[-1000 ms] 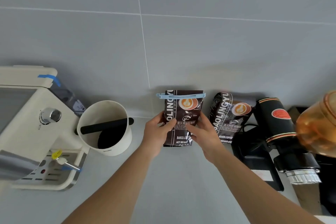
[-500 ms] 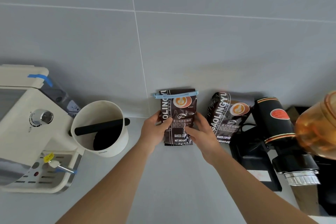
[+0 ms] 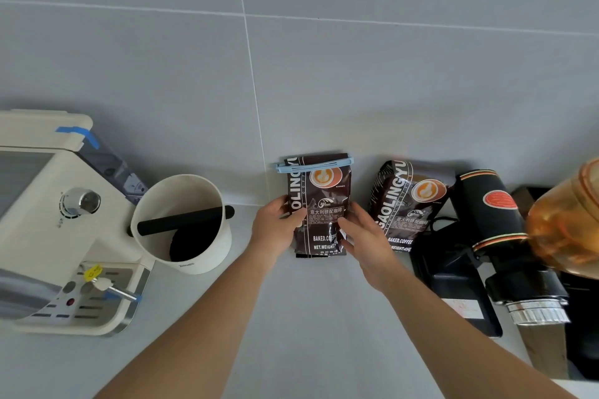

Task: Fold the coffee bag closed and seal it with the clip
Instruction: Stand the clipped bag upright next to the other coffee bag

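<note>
A dark brown coffee bag (image 3: pixel 321 201) stands upright on the grey counter against the tiled wall. Its top is folded over and a light blue clip (image 3: pixel 313 165) runs across the fold. My left hand (image 3: pixel 275 227) grips the bag's left edge, thumb on the front. My right hand (image 3: pixel 366 236) holds the right side, thumb on the front near the label. Both hands sit on the bag's lower half, well below the clip.
A white knock box (image 3: pixel 184 223) with a black bar stands left of the bag, next to a cream espresso machine (image 3: pixel 48 223). A second coffee bag (image 3: pixel 405 204) leans to the right. Beyond it stand a black grinder (image 3: pixel 492 230) and an orange jar (image 3: pixel 570 220).
The bag, held in both hands, has shifted slightly back toward the wall and now stands on the counter. Both hands keep their hold on it.
</note>
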A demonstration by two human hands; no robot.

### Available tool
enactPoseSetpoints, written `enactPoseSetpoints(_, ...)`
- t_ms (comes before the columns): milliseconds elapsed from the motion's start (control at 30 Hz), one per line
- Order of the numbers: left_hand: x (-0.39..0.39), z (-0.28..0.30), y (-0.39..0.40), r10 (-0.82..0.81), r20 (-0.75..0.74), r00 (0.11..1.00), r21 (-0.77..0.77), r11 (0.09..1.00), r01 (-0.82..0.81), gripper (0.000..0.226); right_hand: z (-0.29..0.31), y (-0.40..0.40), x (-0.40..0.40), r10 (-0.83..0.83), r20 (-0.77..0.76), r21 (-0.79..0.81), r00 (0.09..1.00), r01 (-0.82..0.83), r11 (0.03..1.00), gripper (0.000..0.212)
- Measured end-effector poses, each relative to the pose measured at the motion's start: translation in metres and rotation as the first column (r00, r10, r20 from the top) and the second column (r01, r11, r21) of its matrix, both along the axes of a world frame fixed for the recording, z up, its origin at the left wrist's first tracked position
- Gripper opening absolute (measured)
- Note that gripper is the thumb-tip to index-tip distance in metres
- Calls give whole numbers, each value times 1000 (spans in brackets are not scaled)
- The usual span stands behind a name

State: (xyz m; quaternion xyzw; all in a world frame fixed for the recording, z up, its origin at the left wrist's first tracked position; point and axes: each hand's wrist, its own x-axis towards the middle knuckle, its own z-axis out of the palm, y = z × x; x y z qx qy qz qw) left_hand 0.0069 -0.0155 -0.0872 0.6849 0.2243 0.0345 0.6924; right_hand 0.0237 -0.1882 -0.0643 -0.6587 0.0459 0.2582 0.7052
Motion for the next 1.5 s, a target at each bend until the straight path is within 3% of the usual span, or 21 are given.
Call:
enactPoseSetpoints(700,-8,7,6,-11,-48,999,-3,1000,11,23,3,2,-1,-21,-27,-28,999,20,999,30)
enactPoseSetpoints(800,-9,9,4,-19,-53,998,-3,1000,19,31,3,2,-2,-14,-13,-22,1000,14,1000,28)
enactPoseSetpoints(1100,-6,4,-3,-43,10,999,144,989,41,45,-11,5,-5,-56,-34,53,998,58,997,40)
enactPoseSetpoints(1333,-9,0,-6,-71,34,997,77,995,68,48,-12,3,-4,-97,-38,54,995,99,994,29)
enactPoseSetpoints(1500,-12,0,-5,-78,38,996,54,996,76,49,-11,3,-3,-150,-53,60,987,153,986,33)
